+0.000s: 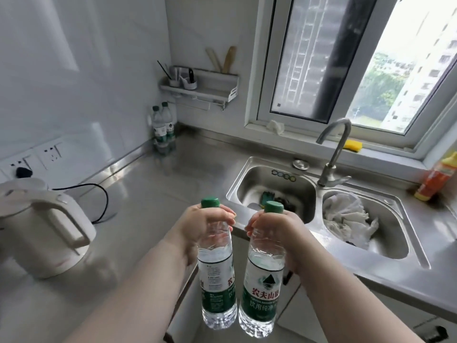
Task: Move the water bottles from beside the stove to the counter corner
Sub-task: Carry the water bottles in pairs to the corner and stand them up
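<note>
While both bottles hang clear of the counter, I read the head view, the only one I have, from the bottom centre of the frame upward. My left hand (197,233) has its fingers wrapped tight around the shoulder of the left water bottle (217,273), just under its green cap, and my right hand (277,236) is clamped the same way on the right water bottle (262,280). Gripping high at the neck lets each bottle hang upright under its own weight, so I judge neither should slip or tip. They hang side by side, nearly touching at the bases, over the front edge of the steel counter (158,194), not resting on anything.

In the upper middle of the frame, two more bottles (163,127) already stand upright against the tiled wall where the counter turns, below the wall rack (205,87). That is the corner I take as the target, and the open patch of steel in front of them looks like room enough for this pair.

At left sits a white kettle (42,226), its cord trailing across the counter; at right the double sink (321,206). The straight path between them to the corner looks clear.
</note>
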